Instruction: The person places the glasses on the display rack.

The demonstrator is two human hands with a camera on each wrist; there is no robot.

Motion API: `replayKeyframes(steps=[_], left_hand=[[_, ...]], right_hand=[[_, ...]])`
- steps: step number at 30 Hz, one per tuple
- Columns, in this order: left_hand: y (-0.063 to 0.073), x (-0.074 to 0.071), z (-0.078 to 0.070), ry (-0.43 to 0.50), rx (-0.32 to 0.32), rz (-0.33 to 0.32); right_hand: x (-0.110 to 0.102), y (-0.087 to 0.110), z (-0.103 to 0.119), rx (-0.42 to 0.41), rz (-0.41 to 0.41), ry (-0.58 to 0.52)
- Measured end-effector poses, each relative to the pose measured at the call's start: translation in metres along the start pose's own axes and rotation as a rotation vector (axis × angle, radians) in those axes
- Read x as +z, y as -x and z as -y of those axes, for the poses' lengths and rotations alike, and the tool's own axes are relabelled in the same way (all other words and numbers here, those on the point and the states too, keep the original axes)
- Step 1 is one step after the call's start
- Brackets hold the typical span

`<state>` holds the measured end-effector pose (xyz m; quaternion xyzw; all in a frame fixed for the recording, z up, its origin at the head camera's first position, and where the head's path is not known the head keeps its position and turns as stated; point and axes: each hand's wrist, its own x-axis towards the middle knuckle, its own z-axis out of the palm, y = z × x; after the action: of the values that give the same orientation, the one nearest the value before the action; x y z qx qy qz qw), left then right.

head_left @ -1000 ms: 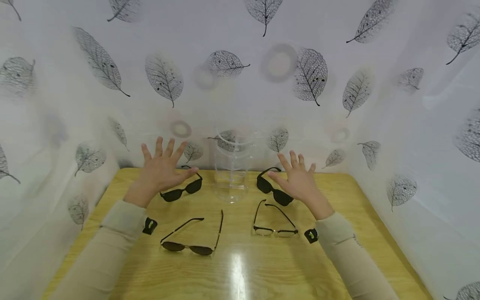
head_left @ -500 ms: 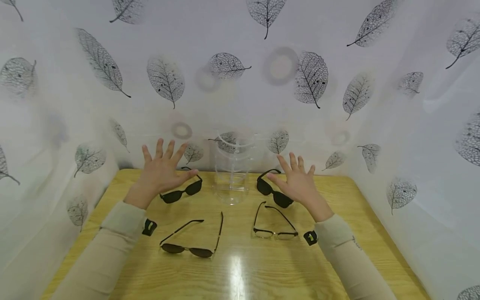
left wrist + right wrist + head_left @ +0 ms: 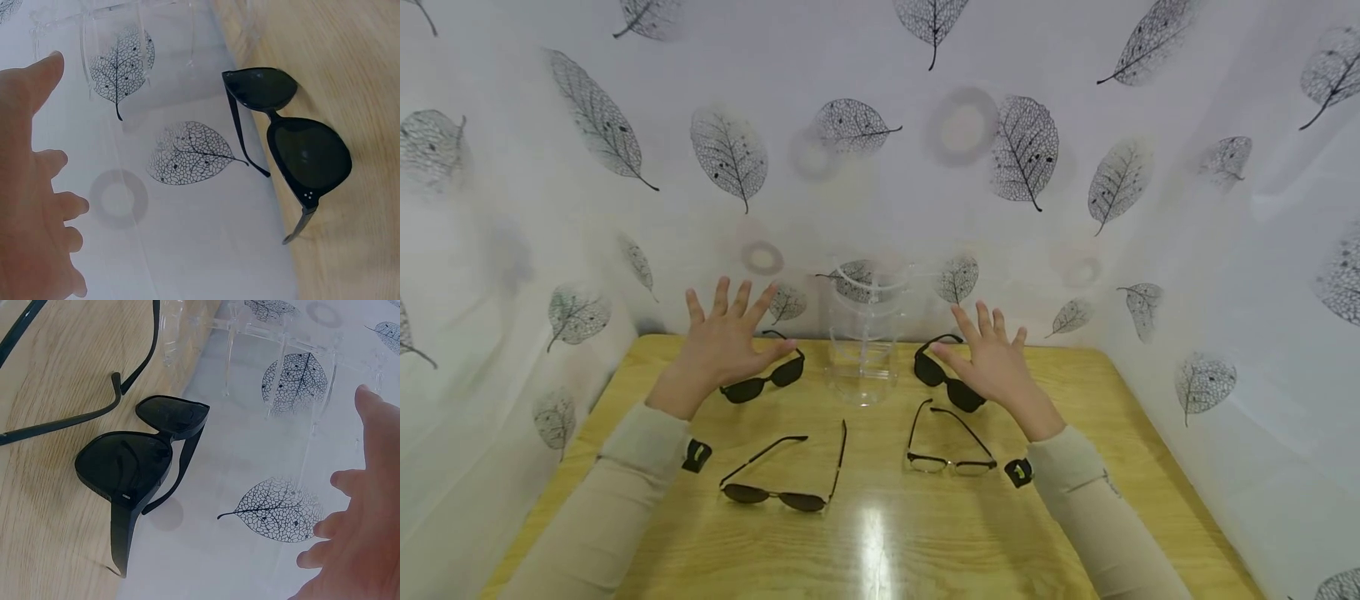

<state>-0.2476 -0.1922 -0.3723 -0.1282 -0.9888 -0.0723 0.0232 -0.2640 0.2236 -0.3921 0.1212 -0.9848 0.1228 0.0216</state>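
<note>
My left hand point(image 3: 721, 343) is held with fingers spread above the table's back left, holding nothing. Partly behind its thumb lies a pair of black sunglasses point(image 3: 309, 153), seen whole in the left wrist view. My right hand point(image 3: 996, 362), fingers also spread and holding nothing, hovers by another pair of black sunglasses point(image 3: 128, 464) at the back right. Between the hands stands a clear plastic display rack point(image 3: 863, 367) with several tiers. Nearer the front lie thin-framed aviator sunglasses point(image 3: 802, 502) on the left and half-rim eyeglasses point(image 3: 973, 467) on the right, temples unfolded.
The wooden table point(image 3: 880, 550) reaches back to a whitish curtain point(image 3: 880, 200) printed with dark leaves, which also hangs along both sides. Small black tags point(image 3: 1019, 472) show beside the two sleeve cuffs.
Both hands stay spread in nearly the same place, apart from a slight shift of the whole head view. The glasses and the rack lie as before.
</note>
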Motion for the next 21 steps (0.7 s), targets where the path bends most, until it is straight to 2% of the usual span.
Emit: replayKeyframes(steps=[8, 12, 17, 21], left_hand=[[0.003, 0.0, 0.0, 0.012, 0.007, -0.005], [0.007, 0.001, -0.001, 0.04, 0.019, 0.012], [0.016, 0.005, -0.002, 0.124, 0.066, 0.041], [0.027, 0.011, 0.0, 0.25, 0.124, 0.053]], right_hand=[[-0.001, 0.002, 0.005, -0.012, -0.002, 0.004], [0.0, 0.007, 0.012, -0.041, -0.015, -0.054], [0.005, 0.015, 0.021, -0.102, -0.021, -0.189], [0.011, 0.023, 0.029, -0.145, -0.019, -0.259]])
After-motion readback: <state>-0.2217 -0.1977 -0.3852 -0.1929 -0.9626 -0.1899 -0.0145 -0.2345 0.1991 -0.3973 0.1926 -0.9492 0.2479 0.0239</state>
